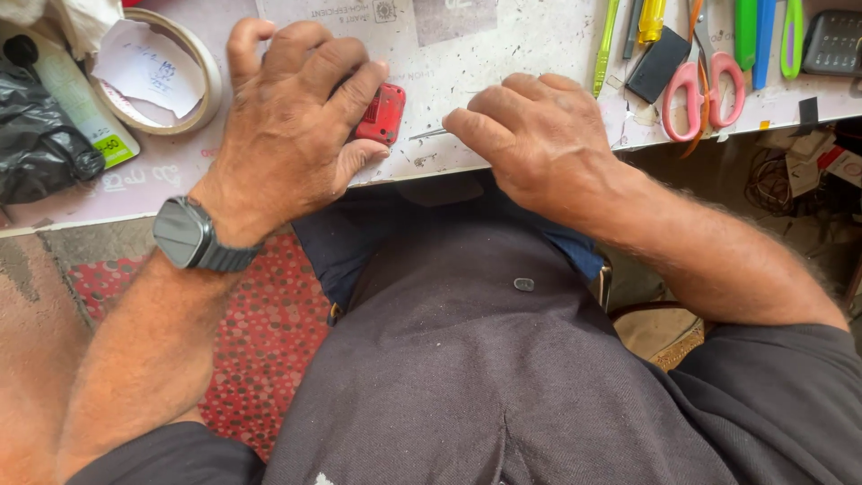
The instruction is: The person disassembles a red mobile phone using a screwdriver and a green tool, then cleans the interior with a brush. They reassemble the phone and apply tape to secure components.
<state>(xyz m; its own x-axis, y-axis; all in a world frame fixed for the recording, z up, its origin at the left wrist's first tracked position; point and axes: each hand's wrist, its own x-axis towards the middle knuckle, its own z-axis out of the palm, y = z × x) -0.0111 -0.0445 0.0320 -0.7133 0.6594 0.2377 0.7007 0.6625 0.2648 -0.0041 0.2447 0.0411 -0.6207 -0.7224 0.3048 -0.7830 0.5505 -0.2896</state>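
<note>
Work surface: pale speckled tabletop point(539, 45) with faint printed markings, its near edge running across the upper half of the view; below it, the person's dark shirt and lap, and a red dotted mat point(269, 332) on the floor at left. Left hand point(292, 126): laid palm down over a small red device point(382, 112), fingers curled and closed round its left part, thumb along its near side; a dark square wristwatch point(189, 235) on the wrist. Red device: small, rounded corners, glossy red casing with a textured face, only its right end showing beyond the fingers; it lies on the tabletop near the front edge, just left of centre. Right hand point(539, 135): knuckles up, fingers pressed together in a pinch on a thin metal tool point(429, 134), whose slim silvery tip points left toward the device and stops just short of it; the rest of the tool is hidden under the hand. Left far area: roll of tape point(208, 72) with a scrap of white paper point(148, 67) lying across it, a black plastic bag point(40, 135) at the edge. Right far area: pink-handled scissors point(705, 85), a small black rectangular block point(657, 65), a yellow-green pen point(606, 45), several green, yellow and blue tool handles, a dark calculator-like object point(833, 40) at the corner.
</note>
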